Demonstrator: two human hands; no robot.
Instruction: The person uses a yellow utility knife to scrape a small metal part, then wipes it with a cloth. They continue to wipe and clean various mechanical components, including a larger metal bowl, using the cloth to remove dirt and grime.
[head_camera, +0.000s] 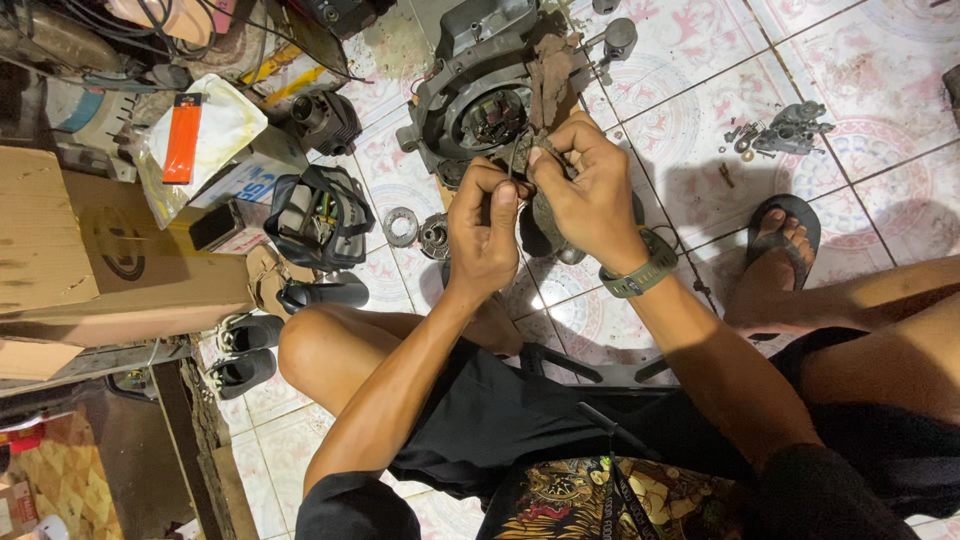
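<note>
My left hand (483, 232) and my right hand (585, 190) are raised together over the tiled floor, both pinching one small dark metal part (522, 152) between their fingertips. The part is mostly hidden by my fingers. Just beyond my hands lies a grey engine casing (450, 85) with a round opening, and a brown dirty rag (552, 70) is draped over its right side. A green wristband sits on my right wrist. I am seated low with my knees spread.
A small black tool bag (320, 218) lies left of my hands, near a bearing ring (401, 226) and a black cylinder part (322, 120). A cardboard box (90, 260) stands at left. Small carburetor pieces (785, 130) lie at right, above my sandalled foot (782, 240).
</note>
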